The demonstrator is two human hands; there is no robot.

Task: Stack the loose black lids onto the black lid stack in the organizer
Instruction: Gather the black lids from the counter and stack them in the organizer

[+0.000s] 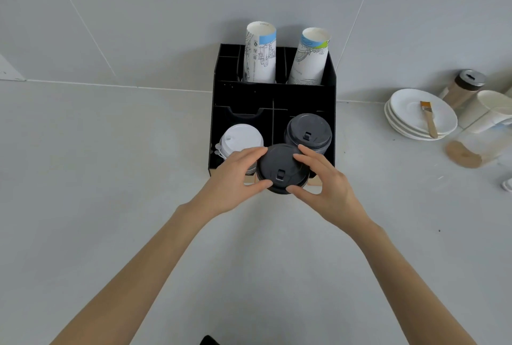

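The loose black lids sit gathered between your two hands, just in front of the organizer and level with its front edge. They look like a short pile rather than a single lid, though the side of it is too dark to count. Your left hand cups the left rim, thumb near you and fingers curled over the far side. Your right hand mirrors it on the right rim, so both sets of fingers are closed around the pile and carrying it.

The black lid stack stands in the organizer's front right compartment, just behind and to the right of what you hold. The white lid stack fills the front left one, partly hidden by your left hand.

To do this step well, I would carry the pile back and to the right until it hangs squarely over the black stack, and keep it level as you go. Lower it straight down so the rims nest, then press lightly near the centre to seat it. Watch the divider between the two front compartments: a tilted pile may catch on it or bump the white lids. Your right fingers on the far rim will probably meet the compartment wall first, so ease that hand off early and let the left one steady the pile on the bench side.
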